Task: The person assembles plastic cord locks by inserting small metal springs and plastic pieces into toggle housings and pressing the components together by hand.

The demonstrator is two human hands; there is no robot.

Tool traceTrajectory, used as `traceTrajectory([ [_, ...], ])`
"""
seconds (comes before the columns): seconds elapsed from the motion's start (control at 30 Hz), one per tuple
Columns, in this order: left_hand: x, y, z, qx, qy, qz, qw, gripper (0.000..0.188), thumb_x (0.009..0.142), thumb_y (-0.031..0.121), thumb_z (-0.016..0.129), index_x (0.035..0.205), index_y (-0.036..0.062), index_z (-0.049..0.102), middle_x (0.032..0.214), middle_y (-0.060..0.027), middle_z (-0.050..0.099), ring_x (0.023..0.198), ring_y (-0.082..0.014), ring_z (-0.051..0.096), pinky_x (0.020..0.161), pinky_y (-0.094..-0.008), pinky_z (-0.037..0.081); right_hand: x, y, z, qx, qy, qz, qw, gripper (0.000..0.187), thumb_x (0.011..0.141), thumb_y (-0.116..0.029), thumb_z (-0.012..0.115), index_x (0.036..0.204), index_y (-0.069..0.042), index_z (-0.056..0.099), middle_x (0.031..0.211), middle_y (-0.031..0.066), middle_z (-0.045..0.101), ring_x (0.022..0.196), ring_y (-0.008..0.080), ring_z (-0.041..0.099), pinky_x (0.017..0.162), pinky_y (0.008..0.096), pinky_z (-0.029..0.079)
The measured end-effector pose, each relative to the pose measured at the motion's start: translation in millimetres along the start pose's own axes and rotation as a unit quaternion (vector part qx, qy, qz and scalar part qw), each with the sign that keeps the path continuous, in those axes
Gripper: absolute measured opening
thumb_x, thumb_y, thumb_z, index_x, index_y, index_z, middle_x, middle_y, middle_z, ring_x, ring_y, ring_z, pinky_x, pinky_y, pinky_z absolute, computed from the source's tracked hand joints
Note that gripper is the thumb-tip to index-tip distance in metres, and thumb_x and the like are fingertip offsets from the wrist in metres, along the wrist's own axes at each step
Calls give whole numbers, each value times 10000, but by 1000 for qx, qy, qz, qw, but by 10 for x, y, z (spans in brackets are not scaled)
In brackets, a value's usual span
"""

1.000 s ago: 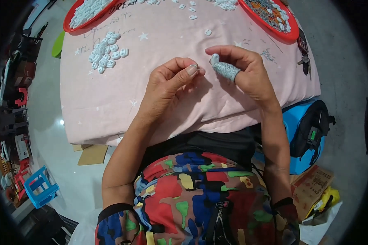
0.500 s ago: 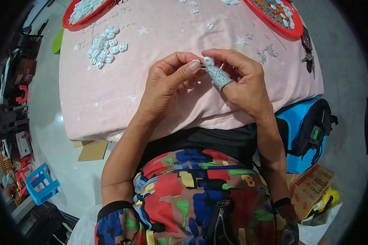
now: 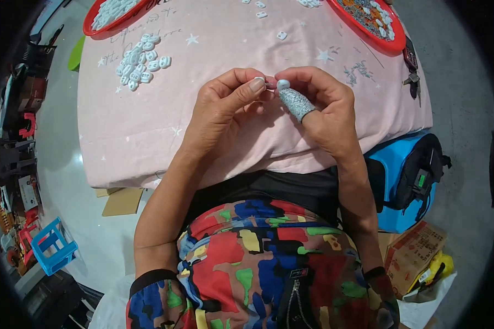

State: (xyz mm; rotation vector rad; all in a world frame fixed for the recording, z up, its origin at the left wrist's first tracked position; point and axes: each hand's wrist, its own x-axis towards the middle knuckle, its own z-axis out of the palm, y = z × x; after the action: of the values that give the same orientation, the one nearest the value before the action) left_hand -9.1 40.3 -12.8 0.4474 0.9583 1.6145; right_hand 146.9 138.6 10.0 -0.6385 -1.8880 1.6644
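My right hand [image 3: 332,112] pinches a small white plastic piece [image 3: 282,84] between thumb and fingers. A speckled grey finger sleeve [image 3: 297,104] covers that thumb. Just left of it, my left hand [image 3: 218,109] is closed in a pinch, its fingertips close to the white piece. Something tiny and thin shows at those fingertips, too small to name. Both hands are held over the pink cloth [image 3: 137,131] on the table. A heap of similar white oval pieces [image 3: 139,64] lies to the left, and small thin grey metal parts [image 3: 358,71] are scattered to the right.
A red basket [image 3: 101,34] of white pieces stands at the far left; another red basket [image 3: 388,48] with metal parts and white pieces is at the far right. Keys [image 3: 413,78] lie at the right edge. A blue-and-black bag [image 3: 403,175] sits below the table's right side.
The white piece has turned in my right fingers, so its hole no longer shows. My left fingertips have shifted slightly left and up, and both hands remain close together.
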Motion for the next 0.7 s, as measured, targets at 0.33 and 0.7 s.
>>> traceTrajectory([
  [0.33,-12,-2,7,-34,-28,0,999,172,922,140,634,1030,7,616,937,-95,676,884,-141,642,814,-265,529,-67,82,84,29,22,-40,999,303,850,112,547,1130,25,628,1041,67,674,936,89,617,795,205,496],
  [0.7,-22,21,-2,0,-39,-16,999,158,913,136,645,1008,10,628,941,-89,671,900,-152,648,830,-294,546,-14,165,-43,-160,22,-176,971,337,809,149,560,1101,17,665,1031,97,652,952,152,631,789,232,508],
])
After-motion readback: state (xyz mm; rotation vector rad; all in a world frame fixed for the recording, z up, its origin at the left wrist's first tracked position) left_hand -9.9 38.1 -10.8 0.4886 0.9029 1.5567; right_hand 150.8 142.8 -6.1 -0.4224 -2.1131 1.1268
